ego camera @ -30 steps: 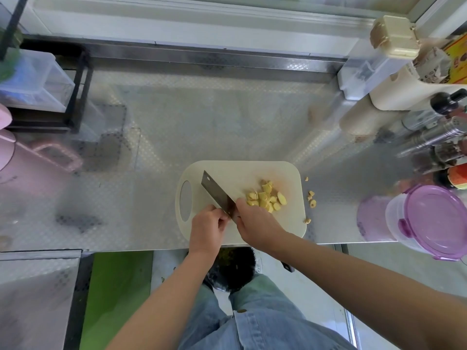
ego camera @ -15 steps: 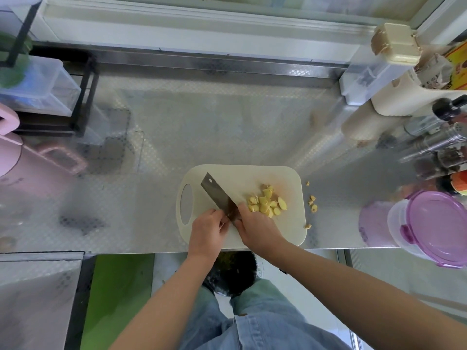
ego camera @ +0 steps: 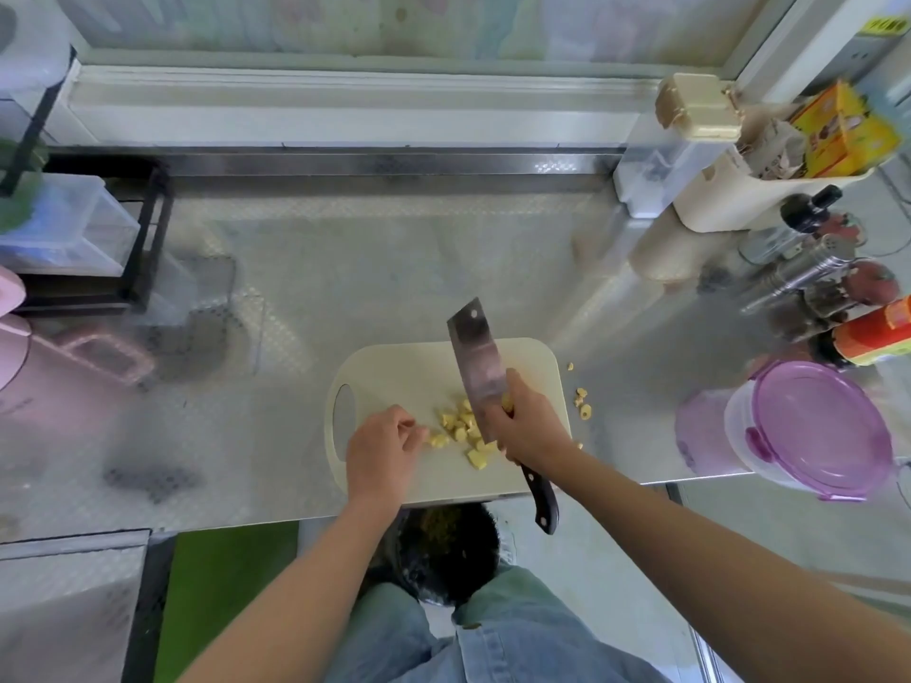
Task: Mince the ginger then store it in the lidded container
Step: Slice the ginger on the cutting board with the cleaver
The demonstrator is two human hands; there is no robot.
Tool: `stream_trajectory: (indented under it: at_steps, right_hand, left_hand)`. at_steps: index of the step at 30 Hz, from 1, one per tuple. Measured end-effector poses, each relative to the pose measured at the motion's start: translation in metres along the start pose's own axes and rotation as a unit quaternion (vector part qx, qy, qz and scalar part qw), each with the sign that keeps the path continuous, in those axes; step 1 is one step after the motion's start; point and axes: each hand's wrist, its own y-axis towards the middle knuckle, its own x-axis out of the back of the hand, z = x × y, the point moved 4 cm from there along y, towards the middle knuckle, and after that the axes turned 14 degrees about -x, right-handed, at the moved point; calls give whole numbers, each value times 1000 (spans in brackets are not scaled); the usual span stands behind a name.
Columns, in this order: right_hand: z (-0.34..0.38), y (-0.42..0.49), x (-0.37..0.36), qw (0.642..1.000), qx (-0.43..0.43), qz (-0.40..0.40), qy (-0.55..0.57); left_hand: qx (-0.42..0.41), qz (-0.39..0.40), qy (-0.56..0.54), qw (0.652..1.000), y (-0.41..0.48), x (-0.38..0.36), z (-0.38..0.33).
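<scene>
Yellow ginger chunks (ego camera: 461, 423) lie in a loose pile on the cream cutting board (ego camera: 404, 372) at the counter's front edge. My right hand (ego camera: 530, 421) grips the cleaver (ego camera: 478, 357) where blade meets handle, just right of the pile, with the blade pointing away from me. The dark handle end sticks out towards me past my wrist. My left hand (ego camera: 382, 448) rests on the board left of the pile, fingers loosely curled, tips next to the nearest chunk. The lidded container (ego camera: 813, 426), clear with a purple lid, stands shut at the right.
A few ginger bits (ego camera: 582, 401) lie on the steel counter right of the board. Bottles and shakers (ego camera: 808, 278) and a cream holder (ego camera: 739, 199) crowd the right back. A black rack (ego camera: 143, 239) and a pink jug (ego camera: 74, 357) stand at the left.
The cleaver lay left of the pile with both hands on it. My right hand has carried it to the pile's right side, and my left hand has let go and sits by the chunks.
</scene>
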Motion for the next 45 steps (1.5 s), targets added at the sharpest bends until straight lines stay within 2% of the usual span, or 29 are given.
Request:
stream_trajectory:
  at_steps: [3, 4, 6, 8, 12, 16, 19, 22, 25, 29, 32, 34, 36, 39, 43, 45]
  right_hand:
    - [0, -5, -1, 993, 41, -37, -104]
    - [2, -8, -2, 988, 53, -48, -138]
    - [9, -14, -6, 973, 74, -71, -207]
    - [16, -21, -12, 953, 109, -80, -271]
    - [15, -32, -16, 933, 189, -61, -300]
    - [-5, -29, -4, 967, 172, -54, -179]
    - [-13, -27, -15, 976, 180, 36, -114]
    - [-19, -23, -30, 972, 146, 103, -153]
    - [-22, -14, -28, 981, 100, 75, -151]
    - [-14, -19, -34, 975, 142, 87, -150]
    - [-14, -14, -34, 984, 93, 54, -145]
    - [-10, -16, -36, 983, 116, 62, -125]
    - [-6, -18, -42, 973, 151, 79, -156]
    - [-9, -14, -41, 985, 93, 44, -138]
    - [-2, -26, -46, 972, 164, 100, -136]
    - [-7, -25, -46, 976, 138, 95, -140]
  left_hand:
    - [16, -35, -42, 998, 1, 5, -15]
    - [35, -35, -109, 993, 1, 6, -25]
    - [89, -18, -274, 957, 3, 3, -47]
    - [130, -8, -337, 933, 6, -2, -61]
    - [173, -20, -282, 943, 8, -2, -61]
    - [240, -35, -304, 921, 4, 7, -46]
    - [271, -44, -323, 906, 1, 8, -36]
    - [263, -46, -325, 907, 0, 9, -35]
    - [257, -40, -329, 908, -5, 13, -35]
    - [256, -44, -344, 902, -7, 15, -32]
    - [242, -43, -341, 907, -9, 17, -34]
    - [238, -41, -340, 909, -10, 19, -35]
    - [236, -41, -350, 906, -12, 20, -35]
    - [236, -47, -338, 910, -15, 23, -34]
    - [237, -59, -345, 906, -15, 24, -29]
    - [256, -72, -356, 896, -16, 23, -24]
